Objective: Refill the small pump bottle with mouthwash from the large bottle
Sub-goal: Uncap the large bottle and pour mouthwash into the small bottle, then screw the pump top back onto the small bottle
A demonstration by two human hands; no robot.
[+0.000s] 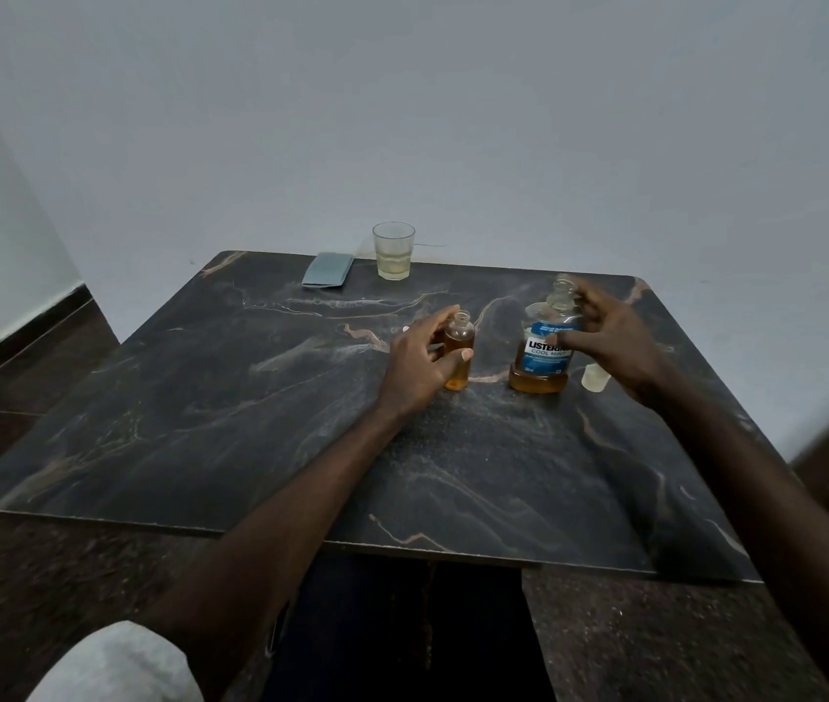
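Toward table's far right, left hand grips small bottle, thumb across front. Bottle upright, uncapped, amber liquid inside. Right hand spread loosely, uncurled, against large bottle; contact unclear. Large bottle upright, neck uncapped. Pale cap just right. Glass and blue-grey cloth at far edge.

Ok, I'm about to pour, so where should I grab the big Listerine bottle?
Grip the large bottle around its wide labelled body, from its right, where the right hand is. It stands upright, uncapped; the narrow neck must stay free for pouring.
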